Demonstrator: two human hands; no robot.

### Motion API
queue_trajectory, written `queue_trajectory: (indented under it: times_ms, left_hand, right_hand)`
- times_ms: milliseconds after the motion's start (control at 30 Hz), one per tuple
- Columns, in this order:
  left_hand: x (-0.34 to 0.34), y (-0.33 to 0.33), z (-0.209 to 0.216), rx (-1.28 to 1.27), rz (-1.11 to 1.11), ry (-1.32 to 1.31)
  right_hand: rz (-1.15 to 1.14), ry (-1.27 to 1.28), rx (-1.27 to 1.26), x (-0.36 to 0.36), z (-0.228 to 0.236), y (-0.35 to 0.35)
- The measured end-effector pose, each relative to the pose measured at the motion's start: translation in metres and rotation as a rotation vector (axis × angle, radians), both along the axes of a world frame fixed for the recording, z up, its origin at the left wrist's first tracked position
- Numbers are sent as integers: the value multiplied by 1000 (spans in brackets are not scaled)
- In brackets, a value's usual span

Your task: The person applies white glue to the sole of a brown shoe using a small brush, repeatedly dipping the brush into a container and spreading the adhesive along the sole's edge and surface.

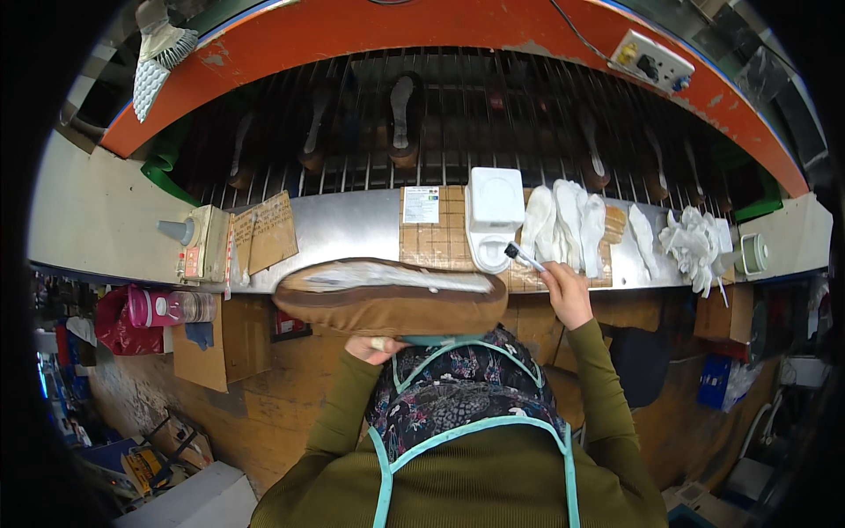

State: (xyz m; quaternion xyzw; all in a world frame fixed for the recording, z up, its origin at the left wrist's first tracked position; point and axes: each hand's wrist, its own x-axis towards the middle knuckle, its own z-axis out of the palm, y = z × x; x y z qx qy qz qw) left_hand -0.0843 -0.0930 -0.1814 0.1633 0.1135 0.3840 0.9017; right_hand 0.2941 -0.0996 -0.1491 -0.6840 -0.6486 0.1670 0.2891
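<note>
A brown shoe upper [387, 310] is stretched over a last and held sideways, its underside facing the bench. That underside shows a long whitish area smeared along it. My left hand [374, 348] grips it from below, near a green part [440, 340] that looks like the top of the last. One finger carries a pale wrap. In my right hand [568, 292] is a small brush [528, 258] with a white handle and a dark head, pinched between the fingers. The brush head is over the dish of a white pot [495, 201]; I cannot tell whether it touches.
White sock-shaped pieces [563, 231] and a crumpled white bundle [694, 246] lie on the bench to the right. A cardboard piece [266, 231] leans at left. Behind the bench, several dark shoes [405, 119] rest on a rack of metal rods [537, 114].
</note>
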Motion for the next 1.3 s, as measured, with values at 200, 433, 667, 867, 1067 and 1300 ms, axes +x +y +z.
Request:
queue_trajectory:
  times_ms: [200,433,667,867,1067,1300]
  left_hand:
    - [-16,28,69,478,491,239]
    - [-9,48,132,718,988,420]
    - [-13,43,135,714,1158,443]
    - [-9,45,142,698,1184,400]
    - [-9,44,139,641,1184,445]
    - [-8,50,135,723,1188,473]
  right_hand:
    - [-172,-335,185,-15,-35,-1]
    - [-113,-522,351,-31,-68,36]
    - [-114,-544,251,-33,-62,31]
    - [-168,-359,158,-28,-49,26]
    - [-171,-405,200,-26,-53,28]
    - [-106,-531,321,-26,-64,42]
